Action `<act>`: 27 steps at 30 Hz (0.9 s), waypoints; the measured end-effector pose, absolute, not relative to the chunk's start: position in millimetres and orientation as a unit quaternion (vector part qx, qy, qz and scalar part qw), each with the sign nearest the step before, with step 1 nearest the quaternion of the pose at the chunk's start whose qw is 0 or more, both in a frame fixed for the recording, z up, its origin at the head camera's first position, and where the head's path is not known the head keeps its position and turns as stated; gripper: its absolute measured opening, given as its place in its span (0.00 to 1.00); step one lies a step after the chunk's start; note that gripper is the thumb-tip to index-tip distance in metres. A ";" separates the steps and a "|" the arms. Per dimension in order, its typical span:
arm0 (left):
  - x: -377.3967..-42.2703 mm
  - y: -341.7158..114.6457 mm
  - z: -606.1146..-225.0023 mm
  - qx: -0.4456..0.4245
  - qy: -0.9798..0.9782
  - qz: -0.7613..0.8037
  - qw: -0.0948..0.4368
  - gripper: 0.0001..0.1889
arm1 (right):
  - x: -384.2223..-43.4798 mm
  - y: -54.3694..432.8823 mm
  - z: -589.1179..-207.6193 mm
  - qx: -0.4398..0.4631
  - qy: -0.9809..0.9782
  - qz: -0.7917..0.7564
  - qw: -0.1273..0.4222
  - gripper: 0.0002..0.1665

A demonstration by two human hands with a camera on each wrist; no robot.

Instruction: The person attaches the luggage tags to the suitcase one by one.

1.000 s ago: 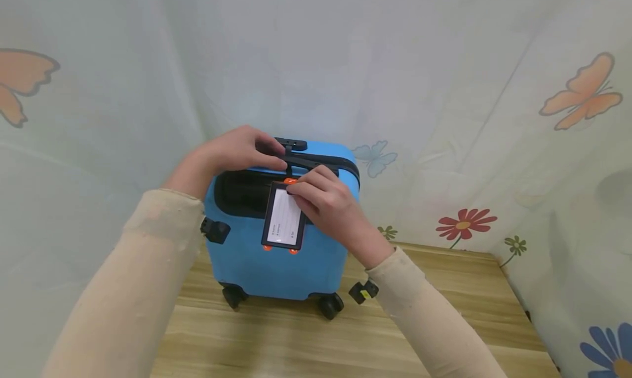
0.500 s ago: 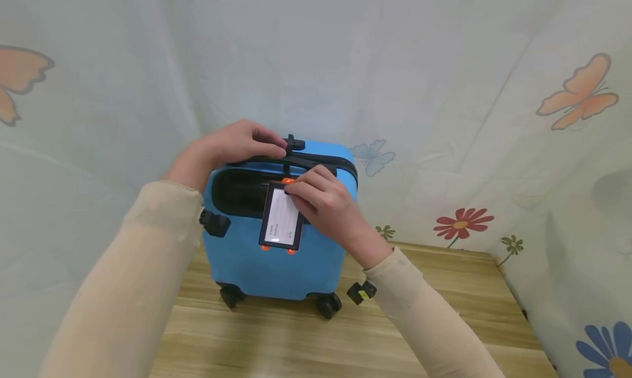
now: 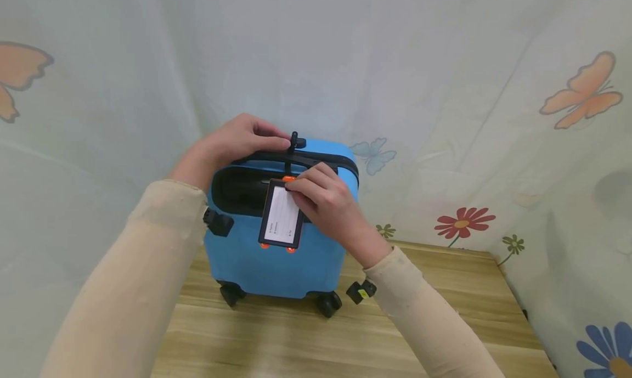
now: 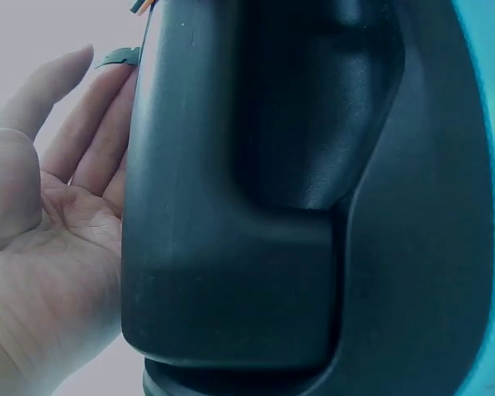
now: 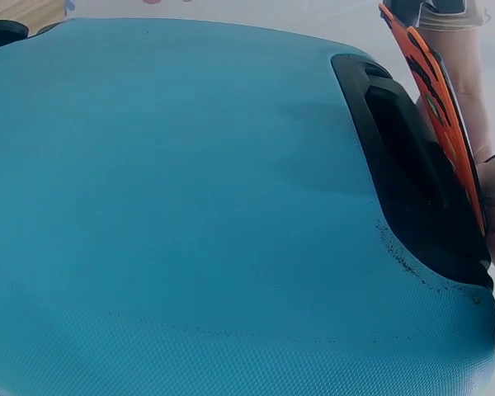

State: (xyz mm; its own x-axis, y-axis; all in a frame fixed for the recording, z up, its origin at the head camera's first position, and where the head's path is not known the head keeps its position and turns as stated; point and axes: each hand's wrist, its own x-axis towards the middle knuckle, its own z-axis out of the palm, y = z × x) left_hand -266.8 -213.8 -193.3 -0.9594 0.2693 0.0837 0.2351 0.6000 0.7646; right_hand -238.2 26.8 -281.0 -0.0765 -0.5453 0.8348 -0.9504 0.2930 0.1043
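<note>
A black-framed luggage tag (image 3: pixel 282 221) with a white card and orange edge parts hangs against the top side of a blue suitcase (image 3: pixel 276 271). My right hand (image 3: pixel 329 203) pinches the tag's upper end between thumb and fingers. Its black strap (image 3: pixel 294 139) runs up past the black carry handle (image 3: pixel 303 160), the end standing up above it. My left hand (image 3: pixel 239 139), left of that end, pinches it at the fingertips. In the left wrist view the strap (image 4: pixel 117 57) crosses the fingertips beside the handle (image 4: pixel 177 214). The right wrist view shows the tag's orange, patterned back (image 5: pixel 440 107).
The suitcase stands on black wheels (image 3: pixel 328 304) on a wood-patterned floor (image 3: pixel 434 290). Close behind it hangs a pale curtain (image 3: pixel 316 65) printed with butterflies and flowers. A small black wrist camera (image 3: pixel 219 223) sits at the left cuff, near the suitcase.
My left hand has moved slightly up, and the strap's end now rises higher above the handle. My right hand and the tag stay nearly in place.
</note>
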 end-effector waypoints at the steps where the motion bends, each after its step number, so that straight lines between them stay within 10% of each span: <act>1: -267.1 -213.9 -193.1 0.140 0.893 0.427 0.020 0.26 | -238.1 26.9 -280.9 0.540 -0.692 0.246 0.411 0.08; 27: -268.0 -203.5 -195.0 0.116 0.883 0.454 -0.021 0.19 | -236.8 27.0 -277.8 0.515 -0.689 0.307 0.407 0.08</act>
State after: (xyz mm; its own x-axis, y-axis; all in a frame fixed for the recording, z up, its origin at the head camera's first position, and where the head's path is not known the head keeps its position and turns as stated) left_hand -268.0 -203.5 -195.0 -0.9723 0.1858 0.1422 0.2238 0.5614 0.7967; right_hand -236.8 27.0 -277.8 -0.1386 -0.4599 0.8771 -0.9599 0.2803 -0.0047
